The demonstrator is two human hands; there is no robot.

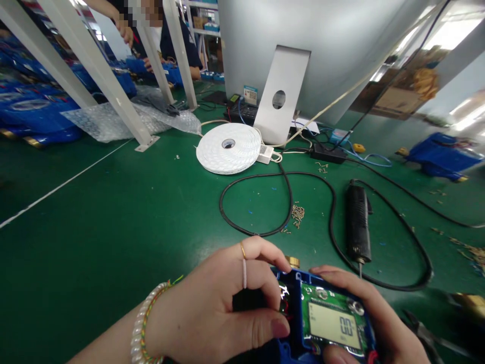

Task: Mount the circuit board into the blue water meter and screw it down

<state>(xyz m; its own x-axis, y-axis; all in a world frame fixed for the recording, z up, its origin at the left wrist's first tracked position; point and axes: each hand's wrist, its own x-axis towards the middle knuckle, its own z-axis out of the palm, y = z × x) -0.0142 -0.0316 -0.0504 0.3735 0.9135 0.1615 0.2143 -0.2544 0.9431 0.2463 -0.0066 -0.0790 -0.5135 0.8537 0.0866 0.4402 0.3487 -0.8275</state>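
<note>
A blue plastic device (pixel 326 323) with a green circuit board and a small LCD reading "00" sits low in the head view. My left hand (pixel 223 308) wraps its left side, thumb pressed by the board; a bead bracelet and rings show. My right hand (pixel 375 318) curls round the right side, fingers along the top edge. A brass fitting (pixel 292 261) pokes out behind the device.
On the green table lie a black electric screwdriver (pixel 358 225) with its looped cable, a pile of small brass screws (pixel 297 213), a white tape roll (pixel 229 148) and a monitor stand (pixel 280 96). Another person's hands (pixel 127 33) work at far left. Blue parts (pixel 441 154) sit right.
</note>
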